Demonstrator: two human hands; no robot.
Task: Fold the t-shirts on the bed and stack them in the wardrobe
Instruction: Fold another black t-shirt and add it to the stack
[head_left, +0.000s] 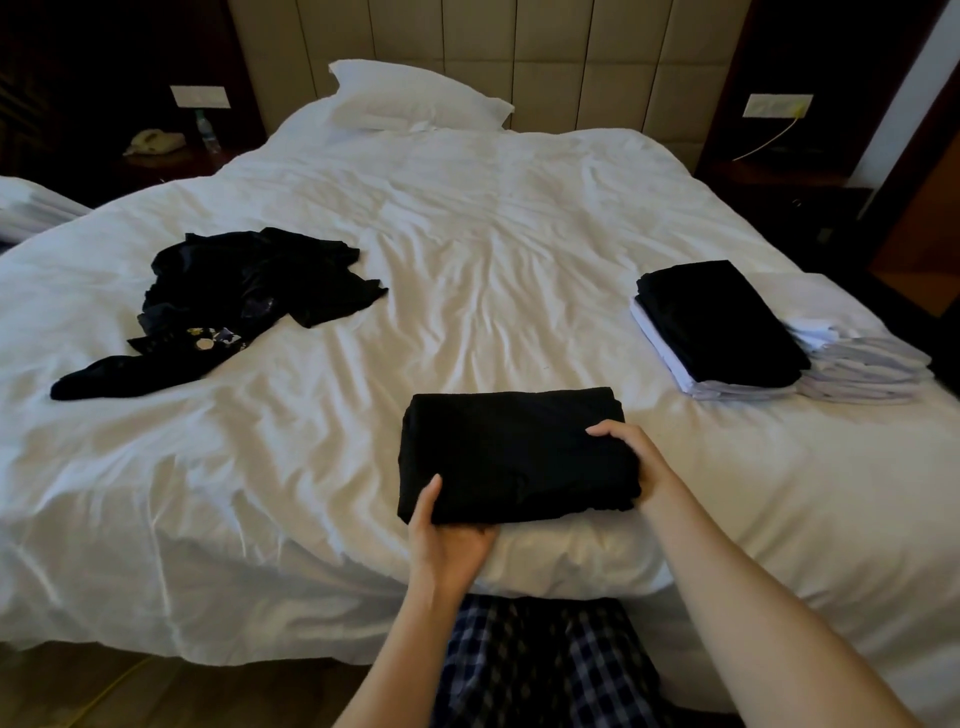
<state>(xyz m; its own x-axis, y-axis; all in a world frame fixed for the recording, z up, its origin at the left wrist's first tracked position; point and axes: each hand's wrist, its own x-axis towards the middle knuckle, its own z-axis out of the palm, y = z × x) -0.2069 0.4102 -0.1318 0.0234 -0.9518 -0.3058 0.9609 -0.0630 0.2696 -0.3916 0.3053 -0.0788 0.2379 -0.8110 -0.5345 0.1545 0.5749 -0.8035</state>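
Observation:
A folded black t-shirt (511, 454) lies on the white bed (467, 260) near its front edge. My left hand (447, 540) grips its near left corner, thumb on top and fingers under the cloth. My right hand (631, 452) holds its right edge, fingers curled over the top. A heap of unfolded black garments (244, 291) sprawls on the left of the bed. On the right sits a stack of folded shirts (722, 327), black on top and white beneath.
More folded white cloth (862, 369) lies beside the stack at the bed's right edge. A pillow (415, 96) rests at the headboard. Dark nightstands flank the bed; the left one holds a phone (153, 141) and a bottle (208, 132).

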